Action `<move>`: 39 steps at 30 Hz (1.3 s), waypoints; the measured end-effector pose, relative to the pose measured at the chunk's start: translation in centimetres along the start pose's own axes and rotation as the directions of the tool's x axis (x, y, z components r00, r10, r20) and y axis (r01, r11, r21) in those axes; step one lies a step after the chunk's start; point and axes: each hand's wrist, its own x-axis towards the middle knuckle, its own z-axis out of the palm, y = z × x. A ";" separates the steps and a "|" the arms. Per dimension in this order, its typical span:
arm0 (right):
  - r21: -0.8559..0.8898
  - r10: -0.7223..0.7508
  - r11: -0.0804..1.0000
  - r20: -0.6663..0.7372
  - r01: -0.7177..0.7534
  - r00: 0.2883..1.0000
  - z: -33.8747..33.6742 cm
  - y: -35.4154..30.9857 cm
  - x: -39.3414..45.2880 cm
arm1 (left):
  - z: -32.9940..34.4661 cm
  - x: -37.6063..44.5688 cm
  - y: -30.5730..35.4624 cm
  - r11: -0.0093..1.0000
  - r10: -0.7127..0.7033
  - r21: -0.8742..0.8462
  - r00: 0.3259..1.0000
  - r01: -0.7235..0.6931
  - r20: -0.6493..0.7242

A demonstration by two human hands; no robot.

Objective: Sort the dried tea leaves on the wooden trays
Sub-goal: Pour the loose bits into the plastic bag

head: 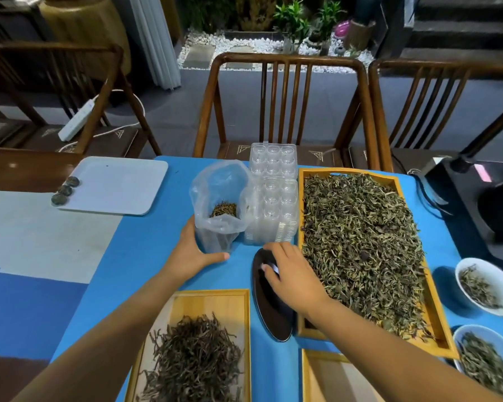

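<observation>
The sorting looks partly done, with most of the work still ahead. A large wooden tray [395, 181] along the right side of the blue tablecloth [134, 242] is covered edge to edge with greenish dried tea leaves [360, 245], and these seem the bulk still to be gone through. At the near edge, a smaller wooden tray [212, 300] holds a loose heap of darker, stringier leaves [198, 361], filling only its near half, so I judge this to be the sorted-out pile so far. A third tray [320, 372] shows only a corner at the near edge, right of it. The left hand [189, 253] cups the base of a clear plastic bag [218, 204] standing open near the middle of the cloth, fingers curled round it, thumb out along the cloth; a small pinch of leaves lies inside. The right hand [291, 274] rests on a dark oval dish [270, 303] between the two trays, fingers bent over something small and white; whether it actually pinches that, I cannot tell. A stack of clear plastic cups [273, 198] stands just beside the bag. Two white bowls [482, 285] at the right edge already hold some leaves, and a white tray [114, 184] at the far left carries three small dark discs [64, 190].
</observation>
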 end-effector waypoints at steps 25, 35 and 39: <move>0.584 0.162 0.778 0.165 -0.229 0.973 0.7 -5.2 -0.8 | -2.7 -7.0 3.3 0.994 0.026 -0.111 0.997 -0.018 0.070; 0.772 0.046 0.585 0.274 -0.248 0.961 -3.1 -4.0 -8.6 | 0.7 -15.0 6.4 0.989 -0.001 -0.147 0.980 0.030 0.198; 0.751 0.083 0.605 0.271 -0.264 0.959 -4.9 -2.2 -13.2 | 4.1 -19.2 7.7 0.974 -0.031 -0.207 0.957 0.094 0.289</move>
